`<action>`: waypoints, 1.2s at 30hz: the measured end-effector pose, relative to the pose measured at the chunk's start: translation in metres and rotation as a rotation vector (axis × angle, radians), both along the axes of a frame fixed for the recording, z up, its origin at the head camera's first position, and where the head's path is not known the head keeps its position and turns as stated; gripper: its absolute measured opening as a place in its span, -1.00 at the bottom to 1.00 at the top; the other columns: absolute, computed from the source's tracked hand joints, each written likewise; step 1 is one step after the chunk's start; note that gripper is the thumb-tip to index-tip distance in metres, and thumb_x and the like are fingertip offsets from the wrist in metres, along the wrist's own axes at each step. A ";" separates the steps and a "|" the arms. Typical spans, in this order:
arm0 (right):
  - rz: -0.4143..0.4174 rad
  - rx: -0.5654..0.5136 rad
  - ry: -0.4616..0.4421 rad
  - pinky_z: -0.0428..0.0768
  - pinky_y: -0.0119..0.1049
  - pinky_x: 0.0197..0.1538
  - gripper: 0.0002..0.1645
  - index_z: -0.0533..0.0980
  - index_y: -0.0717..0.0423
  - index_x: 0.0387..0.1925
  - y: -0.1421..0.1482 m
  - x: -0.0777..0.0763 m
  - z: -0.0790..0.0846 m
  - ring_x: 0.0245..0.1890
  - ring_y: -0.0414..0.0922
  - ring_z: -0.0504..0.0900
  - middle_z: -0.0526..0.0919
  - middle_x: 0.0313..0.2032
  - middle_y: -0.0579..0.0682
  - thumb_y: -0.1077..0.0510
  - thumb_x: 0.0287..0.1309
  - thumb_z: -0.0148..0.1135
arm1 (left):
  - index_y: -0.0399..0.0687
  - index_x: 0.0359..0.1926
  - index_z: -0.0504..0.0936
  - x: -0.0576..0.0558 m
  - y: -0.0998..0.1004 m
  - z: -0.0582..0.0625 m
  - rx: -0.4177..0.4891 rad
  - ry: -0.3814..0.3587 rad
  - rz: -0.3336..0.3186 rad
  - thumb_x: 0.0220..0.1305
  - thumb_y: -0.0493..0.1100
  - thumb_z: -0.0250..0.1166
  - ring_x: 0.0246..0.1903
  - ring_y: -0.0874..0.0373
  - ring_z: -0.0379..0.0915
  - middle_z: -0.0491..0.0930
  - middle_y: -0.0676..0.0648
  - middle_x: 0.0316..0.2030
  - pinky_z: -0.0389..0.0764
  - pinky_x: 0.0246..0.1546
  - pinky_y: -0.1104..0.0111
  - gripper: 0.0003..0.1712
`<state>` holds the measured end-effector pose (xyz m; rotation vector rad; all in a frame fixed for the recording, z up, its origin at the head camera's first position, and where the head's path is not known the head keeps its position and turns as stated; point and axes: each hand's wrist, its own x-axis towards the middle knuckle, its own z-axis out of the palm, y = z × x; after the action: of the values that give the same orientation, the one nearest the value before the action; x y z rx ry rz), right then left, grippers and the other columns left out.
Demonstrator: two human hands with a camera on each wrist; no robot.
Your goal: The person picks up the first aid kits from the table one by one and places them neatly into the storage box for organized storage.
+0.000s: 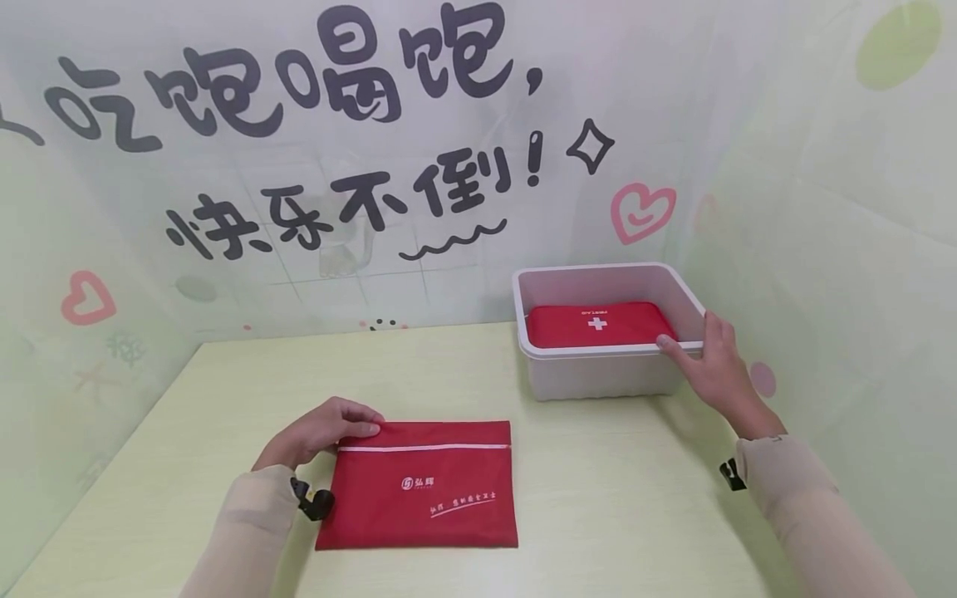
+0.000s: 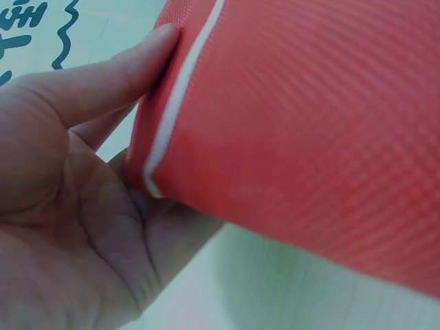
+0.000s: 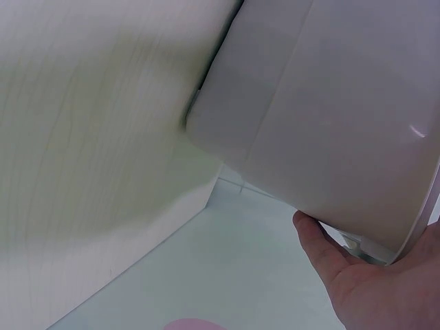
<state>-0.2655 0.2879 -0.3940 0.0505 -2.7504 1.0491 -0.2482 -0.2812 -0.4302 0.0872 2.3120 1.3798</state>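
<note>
A flat red zip pouch point(image 1: 463, 498) with white printing and a white strip near its top lies on the table in the head view. My left hand point(image 1: 332, 428) pinches its upper left corner, thumb on top and fingers underneath, as the left wrist view shows of the pouch point(image 2: 295, 137). At the back right, my right hand point(image 1: 718, 365) grips the right rim of a light grey plastic bin point(image 1: 598, 374), thumb over the front corner. Inside the bin lies a red first aid bag point(image 1: 561, 326) with a white cross. The right wrist view shows the bin's outer wall point(image 3: 330, 124).
The pale wooden table point(image 1: 247, 399) meets a printed wall covering point(image 1: 441, 291) at the back, with black lettering and pink hearts. Another wall covering point(image 1: 845, 332) rises close beside the right arm. Small black wrist cameras sit at both sleeves.
</note>
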 end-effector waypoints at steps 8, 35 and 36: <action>0.000 -0.002 0.000 0.31 0.48 0.15 0.21 -0.34 0.31 0.53 0.000 0.001 0.002 0.26 0.44 0.16 -0.12 0.43 0.42 -0.36 0.34 0.02 | -0.34 0.18 0.58 -0.003 -0.002 -0.001 0.091 0.007 0.004 0.34 -0.10 0.32 -0.28 -0.02 0.70 0.69 -0.20 -0.12 0.72 -0.23 0.18 -0.50; -0.002 0.008 -0.001 0.31 0.47 0.15 0.23 -0.35 0.30 0.53 0.001 0.000 0.001 0.26 0.44 0.16 -0.13 0.43 0.42 -0.38 0.33 0.02 | -0.39 0.37 0.35 -0.014 -0.007 0.016 0.284 0.058 0.254 0.39 -0.04 0.27 -0.24 0.08 0.70 0.62 -0.13 -0.03 0.71 -0.15 0.24 -0.30; -0.002 0.008 -0.002 0.32 0.47 0.15 0.23 -0.35 0.30 0.53 0.001 0.000 0.001 0.26 0.44 0.16 -0.13 0.43 0.42 -0.38 0.33 0.02 | -0.37 0.38 0.34 -0.014 -0.006 0.018 0.290 0.060 0.268 0.39 -0.03 0.27 -0.24 0.08 0.70 0.61 -0.14 -0.02 0.70 -0.15 0.24 -0.30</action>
<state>-0.2658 0.2890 -0.3930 0.0481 -2.7563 1.0378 -0.2625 -0.2876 -0.4123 -0.0978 2.2165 1.8645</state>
